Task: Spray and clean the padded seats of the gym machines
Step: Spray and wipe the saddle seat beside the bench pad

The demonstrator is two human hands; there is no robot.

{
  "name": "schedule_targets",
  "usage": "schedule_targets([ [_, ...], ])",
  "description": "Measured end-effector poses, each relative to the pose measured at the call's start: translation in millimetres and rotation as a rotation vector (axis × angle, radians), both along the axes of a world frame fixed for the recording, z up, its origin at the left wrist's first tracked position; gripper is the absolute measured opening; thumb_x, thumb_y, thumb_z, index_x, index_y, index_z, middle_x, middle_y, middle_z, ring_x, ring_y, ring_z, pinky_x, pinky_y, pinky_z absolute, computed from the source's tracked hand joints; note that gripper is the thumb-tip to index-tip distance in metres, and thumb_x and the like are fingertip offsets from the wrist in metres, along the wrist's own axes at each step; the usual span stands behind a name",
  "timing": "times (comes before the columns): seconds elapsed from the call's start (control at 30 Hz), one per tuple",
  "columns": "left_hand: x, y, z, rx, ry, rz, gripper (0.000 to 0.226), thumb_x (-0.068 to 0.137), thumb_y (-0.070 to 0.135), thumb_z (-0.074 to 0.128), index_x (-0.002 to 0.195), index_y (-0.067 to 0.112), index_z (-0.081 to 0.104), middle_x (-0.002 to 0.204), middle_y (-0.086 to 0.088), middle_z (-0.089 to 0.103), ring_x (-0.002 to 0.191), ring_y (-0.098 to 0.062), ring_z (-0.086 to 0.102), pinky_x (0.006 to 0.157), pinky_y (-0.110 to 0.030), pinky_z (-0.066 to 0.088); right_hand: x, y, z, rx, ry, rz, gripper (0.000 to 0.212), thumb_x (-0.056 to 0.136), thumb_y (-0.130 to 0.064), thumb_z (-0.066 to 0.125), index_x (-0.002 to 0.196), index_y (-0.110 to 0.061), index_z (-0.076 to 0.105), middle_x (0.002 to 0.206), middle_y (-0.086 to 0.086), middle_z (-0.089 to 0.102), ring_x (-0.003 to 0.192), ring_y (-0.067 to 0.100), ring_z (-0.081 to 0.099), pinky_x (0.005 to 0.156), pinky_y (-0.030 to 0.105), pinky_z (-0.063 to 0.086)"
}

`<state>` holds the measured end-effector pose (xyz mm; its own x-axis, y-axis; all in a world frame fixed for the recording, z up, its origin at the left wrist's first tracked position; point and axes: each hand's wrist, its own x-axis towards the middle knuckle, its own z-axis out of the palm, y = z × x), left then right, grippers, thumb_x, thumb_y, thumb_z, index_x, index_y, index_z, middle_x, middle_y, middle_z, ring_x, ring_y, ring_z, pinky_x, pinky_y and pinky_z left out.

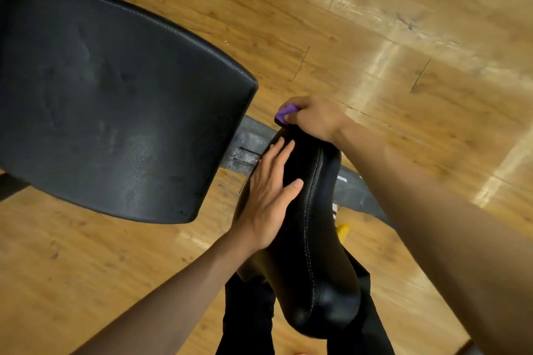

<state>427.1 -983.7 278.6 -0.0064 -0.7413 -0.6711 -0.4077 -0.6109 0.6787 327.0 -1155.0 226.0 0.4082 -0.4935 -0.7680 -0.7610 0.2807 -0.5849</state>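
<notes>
A narrow black padded seat [311, 253] with a stitched seam runs from the frame's centre toward the bottom. My left hand [271, 196] lies flat on its left side, fingers spread, holding nothing. My right hand [314, 118] is closed on a purple cloth [284, 114] and presses it against the seat's far end. A large black padded backrest [115, 101] fills the left of the view, with faint smears and a sheen on its surface.
A grey metal frame bar [248, 150] runs under both pads. The floor [375, 37] is glossy wood-look planks. My dark trouser legs [248, 317] stand on either side of the seat. A small yellow object [343, 230] shows beside the seat's right edge.
</notes>
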Motion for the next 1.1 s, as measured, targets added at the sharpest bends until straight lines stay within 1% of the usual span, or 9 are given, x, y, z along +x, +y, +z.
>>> schedule_targets([
  [0.2, -1, -3, 4, 0.008, 0.020, 0.016, 0.059, 0.092, 0.054, 0.030, 0.149, 0.059, 0.017, 0.162, 0.033, 0.007, 0.151, 0.008, 0.006, 0.126, -0.051, 0.013, -57, 97, 73, -0.332, -0.210, -0.233, 0.050, 0.100, -0.006, 0.053, 0.149, -0.019, 0.046, 0.158, -0.003, 0.038, 0.151, 0.010, 0.021, 0.118, 0.013, 0.017],
  [0.33, -2, -5, 7, -0.005, 0.018, 0.017, 0.059, 0.092, 0.053, 0.029, 0.149, 0.059, 0.016, 0.164, 0.029, 0.007, 0.152, 0.005, 0.007, 0.125, -0.053, 0.013, -50, 128, 80, -0.335, -0.138, -0.274, 0.057, 0.101, -0.009, 0.052, 0.154, -0.021, 0.034, 0.166, -0.003, 0.016, 0.154, 0.011, 0.001, 0.118, 0.010, 0.006],
  [0.43, -2, -6, 5, 0.009, 0.031, 0.023, 0.057, 0.093, 0.054, 0.027, 0.149, 0.058, 0.016, 0.163, 0.031, 0.006, 0.152, 0.005, 0.006, 0.125, -0.054, 0.012, -39, 92, 65, -0.373, -0.025, -0.166, 0.045, 0.102, -0.018, 0.052, 0.146, -0.014, 0.047, 0.157, 0.006, 0.039, 0.151, 0.024, 0.024, 0.119, 0.025, 0.024],
  [0.53, -2, -5, 2, 0.032, 0.028, 0.046, 0.057, 0.098, 0.047, 0.028, 0.154, 0.052, 0.019, 0.162, 0.034, 0.006, 0.151, 0.007, 0.005, 0.125, -0.055, 0.009, -25, 39, 45, -0.260, 0.068, -0.007, 0.026, 0.101, -0.023, 0.053, 0.124, -0.020, 0.066, 0.131, 0.003, 0.063, 0.121, 0.026, 0.058, 0.095, 0.029, 0.044],
  [0.63, -2, -4, 1, 0.033, 0.033, 0.047, 0.056, 0.099, 0.043, 0.028, 0.154, 0.053, 0.020, 0.161, 0.034, 0.007, 0.151, 0.007, 0.006, 0.125, -0.055, 0.008, -5, 0, 29, -0.026, 0.096, 0.164, 0.022, 0.100, -0.023, 0.053, 0.112, -0.026, 0.072, 0.115, -0.002, 0.069, 0.110, 0.016, 0.059, 0.081, 0.021, 0.037],
  [0.8, -3, -4, 1, 0.023, 0.037, 0.059, 0.055, 0.100, 0.042, 0.029, 0.152, 0.055, 0.020, 0.161, 0.034, 0.008, 0.151, 0.007, 0.007, 0.125, -0.054, 0.009, 31, -19, -8, 0.017, 0.238, 0.389, 0.030, 0.097, -0.026, 0.050, 0.115, -0.016, 0.072, 0.120, 0.006, 0.069, 0.111, 0.025, 0.061, 0.094, 0.033, 0.050],
  [0.9, -1, -1, 0, 0.009, 0.050, 0.068, 0.051, 0.099, 0.048, 0.029, 0.147, 0.063, 0.020, 0.161, 0.034, 0.010, 0.152, 0.004, 0.009, 0.124, -0.056, 0.012, 23, -4, -2, -0.144, 0.210, 0.274, 0.023, 0.095, -0.025, 0.051, 0.103, -0.025, 0.072, 0.114, 0.003, 0.071, 0.105, 0.026, 0.063, 0.082, 0.030, 0.049],
  [1.0, 0, 0, -3, -0.007, 0.063, 0.108, 0.050, 0.096, 0.052, 0.030, 0.143, 0.066, 0.023, 0.160, 0.034, 0.014, 0.152, 0.001, 0.014, 0.124, -0.055, 0.016, -7, 40, 28, -0.425, 0.100, 0.046, 0.026, 0.097, -0.022, 0.053, 0.121, -0.022, 0.065, 0.119, 0.004, 0.065, 0.107, 0.030, 0.061, 0.080, 0.034, 0.048],
  [1.1, 0, -1, 0, -0.025, 0.060, 0.093, 0.051, 0.095, 0.049, 0.030, 0.143, 0.066, 0.022, 0.161, 0.030, 0.015, 0.152, 0.002, 0.014, 0.125, -0.052, 0.017, -33, 93, 63, -0.478, -0.049, -0.216, 0.046, 0.100, -0.014, 0.054, 0.146, -0.017, 0.049, 0.148, 0.005, 0.050, 0.139, 0.025, 0.044, 0.110, 0.032, 0.040],
])
